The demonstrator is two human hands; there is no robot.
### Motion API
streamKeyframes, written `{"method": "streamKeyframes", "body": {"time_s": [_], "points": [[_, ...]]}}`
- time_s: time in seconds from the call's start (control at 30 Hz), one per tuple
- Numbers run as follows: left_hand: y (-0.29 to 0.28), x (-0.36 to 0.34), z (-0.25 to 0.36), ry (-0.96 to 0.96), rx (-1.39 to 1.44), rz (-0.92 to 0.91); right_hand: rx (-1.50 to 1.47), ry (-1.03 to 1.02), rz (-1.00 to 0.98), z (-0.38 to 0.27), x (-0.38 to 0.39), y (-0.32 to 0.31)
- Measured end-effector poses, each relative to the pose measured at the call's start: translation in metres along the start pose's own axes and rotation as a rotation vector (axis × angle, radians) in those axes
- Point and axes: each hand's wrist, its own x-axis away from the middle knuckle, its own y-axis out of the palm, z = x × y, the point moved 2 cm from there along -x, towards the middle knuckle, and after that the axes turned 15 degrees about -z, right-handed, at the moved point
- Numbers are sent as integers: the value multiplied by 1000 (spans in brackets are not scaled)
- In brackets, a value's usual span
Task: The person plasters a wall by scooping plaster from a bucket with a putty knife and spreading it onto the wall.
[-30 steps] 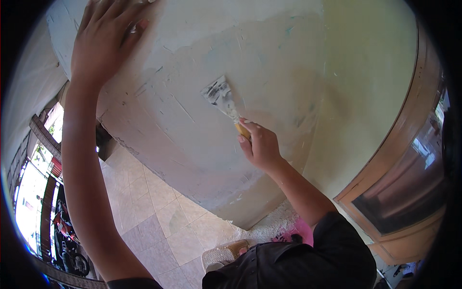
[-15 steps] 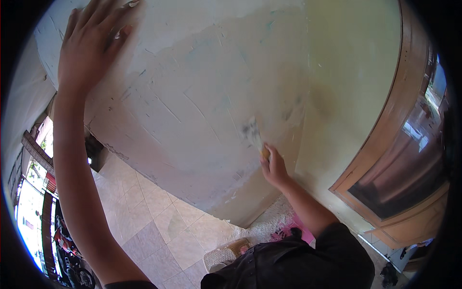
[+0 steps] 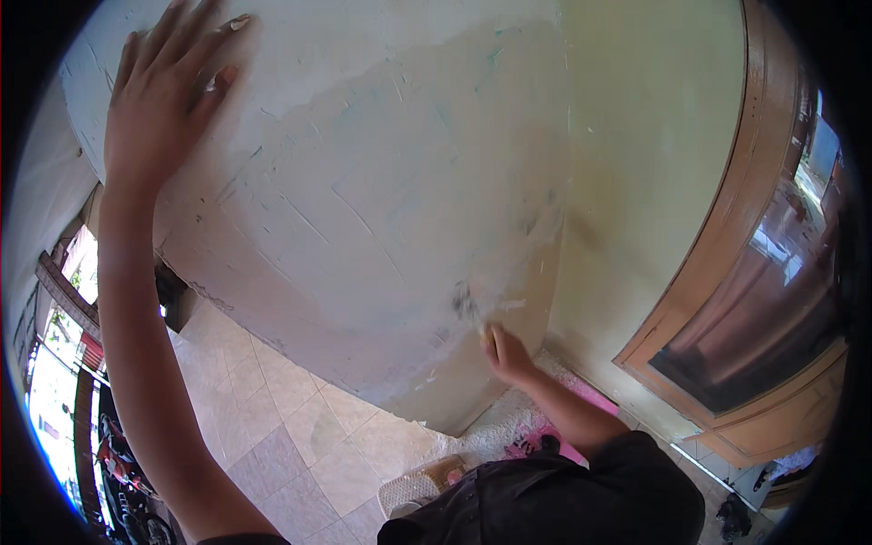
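Note:
My left hand (image 3: 156,109) is raised to the upper left and rests against the wall (image 3: 363,227), its fingers spread and specks of white on some fingertips. My right hand (image 3: 508,352) grips the handle of a putty knife (image 3: 466,304) low on the same wall. Its blade is blurred and lies against the patchy grey-white surface, or very near it; I cannot tell which. Scratches, ridges and bluish marks run across the coated area, and darker smudges show above the right hand.
To the right, a pale green wall (image 3: 645,118) meets a wooden door frame (image 3: 727,236) with dark glass. Pinkish-white debris lies on a pink sheet (image 3: 595,400) by the wall's foot. A woven basket (image 3: 409,491) stands on the tiled floor (image 3: 300,436). A motorcycle (image 3: 127,472) is at far left.
My right hand has moved down the wall with the putty knife, slightly to the left. My left hand stays on the wall, while the whole view has shifted a little.

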Motion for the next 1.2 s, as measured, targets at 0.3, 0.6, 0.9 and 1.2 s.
{"method": "streamKeyframes", "body": {"time_s": [0.3,0.6,0.9,1.2], "points": [[-2,-2,4,-21,-28,-32,231,-183,291,-179,-165,-198],[4,-5,6,-37,-26,-49,68,137,-74,36,-5,-16],[2,-15,5,4,-117,-90,170,-204,263,-120,-163,-203],[0,-37,19,42,-163,-98,101,137,-83,74,-29,-59]]}}
